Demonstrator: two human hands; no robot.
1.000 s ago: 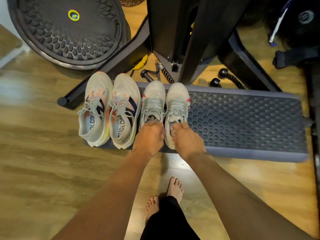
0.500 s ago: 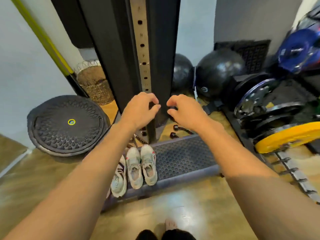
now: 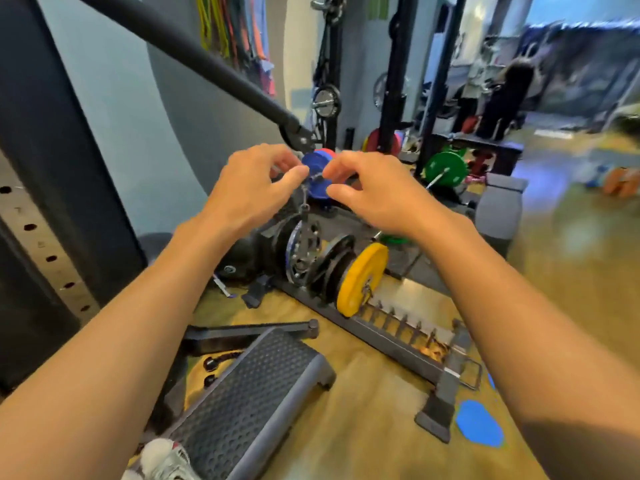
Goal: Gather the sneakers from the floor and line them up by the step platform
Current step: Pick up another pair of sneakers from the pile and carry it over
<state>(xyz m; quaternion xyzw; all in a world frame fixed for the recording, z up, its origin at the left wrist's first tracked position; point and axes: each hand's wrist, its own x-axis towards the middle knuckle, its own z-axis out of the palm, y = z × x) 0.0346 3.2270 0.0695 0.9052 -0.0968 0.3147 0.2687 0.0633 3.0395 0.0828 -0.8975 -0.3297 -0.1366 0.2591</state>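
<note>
The grey step platform (image 3: 249, 403) with its dimpled black top lies at the bottom centre. Only one light grey sneaker (image 3: 164, 460) shows, resting on the platform's left end at the frame's bottom edge; the other sneakers are out of view. My left hand (image 3: 249, 188) and my right hand (image 3: 374, 192) hang in the air well above the platform, close together, fingers loosely curled and holding nothing.
A floor rack (image 3: 391, 332) holds black plates and a yellow weight plate (image 3: 360, 282) to the right of the platform. A black machine column (image 3: 52, 202) stands at the left. A blue floor marker (image 3: 479, 424) lies at the lower right. A person stands far back by the racks.
My hands have let go of the grey sneakers and risen away from the platform. The view has swung up and to the right, so most sneakers have left the frame.
</note>
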